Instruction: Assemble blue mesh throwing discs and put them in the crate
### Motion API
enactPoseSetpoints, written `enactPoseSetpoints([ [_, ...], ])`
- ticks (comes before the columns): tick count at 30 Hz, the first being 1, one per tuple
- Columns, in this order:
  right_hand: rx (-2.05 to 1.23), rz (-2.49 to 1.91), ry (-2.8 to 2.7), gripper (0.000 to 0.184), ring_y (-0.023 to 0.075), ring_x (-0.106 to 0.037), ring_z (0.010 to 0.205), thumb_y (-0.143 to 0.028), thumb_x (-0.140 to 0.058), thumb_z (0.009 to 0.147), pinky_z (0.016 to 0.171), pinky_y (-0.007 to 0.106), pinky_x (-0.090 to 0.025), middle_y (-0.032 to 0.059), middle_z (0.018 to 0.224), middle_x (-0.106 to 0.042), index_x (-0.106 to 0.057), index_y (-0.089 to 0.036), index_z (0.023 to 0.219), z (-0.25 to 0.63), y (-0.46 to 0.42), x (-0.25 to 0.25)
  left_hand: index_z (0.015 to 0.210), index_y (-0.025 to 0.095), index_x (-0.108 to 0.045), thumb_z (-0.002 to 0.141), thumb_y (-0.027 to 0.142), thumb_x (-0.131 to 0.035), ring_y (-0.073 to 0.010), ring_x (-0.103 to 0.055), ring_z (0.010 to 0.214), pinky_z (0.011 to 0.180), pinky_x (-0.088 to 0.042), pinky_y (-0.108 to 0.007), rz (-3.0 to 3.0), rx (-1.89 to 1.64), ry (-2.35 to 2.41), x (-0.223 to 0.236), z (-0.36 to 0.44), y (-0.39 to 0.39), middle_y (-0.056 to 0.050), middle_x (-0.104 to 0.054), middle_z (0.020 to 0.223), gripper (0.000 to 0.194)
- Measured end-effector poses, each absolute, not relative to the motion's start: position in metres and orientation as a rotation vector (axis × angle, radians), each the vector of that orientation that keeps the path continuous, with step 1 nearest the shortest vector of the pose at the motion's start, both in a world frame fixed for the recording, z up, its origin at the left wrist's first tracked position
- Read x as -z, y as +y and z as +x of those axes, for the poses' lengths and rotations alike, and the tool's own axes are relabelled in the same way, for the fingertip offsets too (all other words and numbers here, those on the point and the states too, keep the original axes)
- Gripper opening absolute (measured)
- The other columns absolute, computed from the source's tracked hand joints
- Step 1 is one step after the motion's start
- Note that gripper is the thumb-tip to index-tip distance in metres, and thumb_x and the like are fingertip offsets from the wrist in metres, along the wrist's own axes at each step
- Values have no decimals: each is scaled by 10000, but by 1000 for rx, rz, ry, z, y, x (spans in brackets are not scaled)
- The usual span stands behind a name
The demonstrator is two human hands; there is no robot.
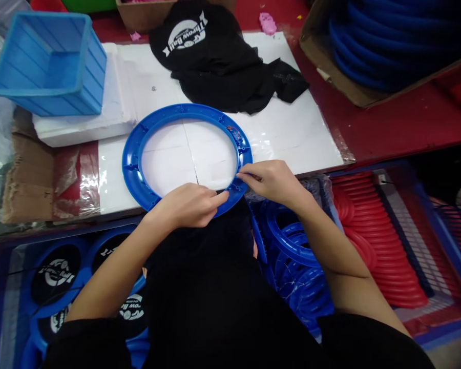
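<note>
A blue plastic ring [132,148] lies on the white board, its hollow side with small posts facing up. A small part with red and dark wires [233,134] sits inside its right side. My left hand [188,205] is closed at the ring's near edge, its index finger reaching along the channel. My right hand [271,179] pinches with thumb and fingertips at the ring's lower right; what lies between them is too small to make out. Beyond the ring are black fabric pieces [223,66], one printed "Throw Ball".
A blue bin [96,72] stands on a white foam block [88,130] at the left. At the back right, a cardboard box [353,92] holds blue rings. Below the table edge are more blue rings [288,241], red rings [392,246] and finished-looking black-centred discs [56,271].
</note>
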State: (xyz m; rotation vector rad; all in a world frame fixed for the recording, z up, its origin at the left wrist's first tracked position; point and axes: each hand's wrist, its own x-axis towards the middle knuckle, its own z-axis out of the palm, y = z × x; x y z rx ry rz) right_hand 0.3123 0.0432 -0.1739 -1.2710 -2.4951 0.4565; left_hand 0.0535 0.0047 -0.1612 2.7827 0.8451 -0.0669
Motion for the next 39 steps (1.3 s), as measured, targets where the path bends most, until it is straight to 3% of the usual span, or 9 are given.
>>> enactPoseSetpoints([
  [3, -326, -1359, -2515, 303, 175, -622, 650, -356, -554, 1028, 627, 314, -317, 32, 718, -729, -786, -222, 887, 309, 38, 172, 1329, 135, -643, 972, 159, -490, -239, -742, 740, 606, -503, -329, 2802, 84, 841, 162, 53, 5, -89, -776, 833, 389],
  [9, -563, -1532, -2261, 292, 111, -424, 532, -337, -601, 984, 595, 283, -281, -32, 559, -529, -625, -208, 723, 297, 24, 174, 1364, 150, -644, 983, 176, -492, -232, -709, 732, 623, -489, -334, 2870, 176, 827, 156, 51, 11, -74, -754, 797, 411],
  [15, -202, -1700, -2268, 352, 130, -448, 537, -345, -515, 1027, 583, 304, -191, 1, 569, -563, -593, -206, 713, 282, 4, 182, 1276, 208, -694, 993, 122, -497, -257, -687, 966, 811, -526, -374, 2882, -22, 916, 145, 45, 11, -105, -754, 1032, 354],
  [19, -155, -1828, -2214, 323, 139, -494, 540, -326, -518, 1035, 580, 308, -173, 24, 617, -644, -640, -204, 762, 269, -8, 183, 1406, 189, -607, 1071, 255, -507, -263, -683, 1080, 902, -547, -388, 2675, -277, 1105, 149, 63, 3, -113, -734, 1194, 356],
  [25, -222, -1924, -2236, 275, 165, -570, 592, -300, -513, 1057, 586, 325, -158, 46, 704, -709, -689, -205, 868, 257, -19, 172, 1132, 158, -711, 1071, 182, -453, -258, -698, 1044, 806, -545, -346, 2392, -197, 1468, 153, 96, 1, -106, -736, 1090, 266],
  [31, -736, -1556, -2312, 165, 149, -574, 639, -300, -563, 1042, 622, 280, -305, 3, 772, -707, -674, -222, 948, 289, -2, 144, 1005, 174, -701, 1027, 178, -486, -242, -688, 984, 723, -491, -323, 2301, -162, 1556, 146, 97, 1, -91, -733, 1051, 217],
  [35, -674, -1436, -2299, 144, 160, -611, 724, -292, -604, 1008, 688, 284, -375, 25, 856, -734, -702, -216, 936, 302, 25, 143, 919, 195, -668, 950, 161, -531, -225, -664, 909, 687, -453, -324, 2238, -290, 1546, 153, 96, 3, -70, -724, 984, 144],
  [39, -703, -1414, -2300, 139, 154, -592, 691, -290, -628, 972, 687, 289, -377, 6, 754, -694, -712, -216, 890, 302, 43, 154, 867, 203, -634, 919, 157, -543, -211, -643, 857, 682, -432, -323, 2192, -392, 1516, 161, 96, 5, -56, -711, 939, 114],
])
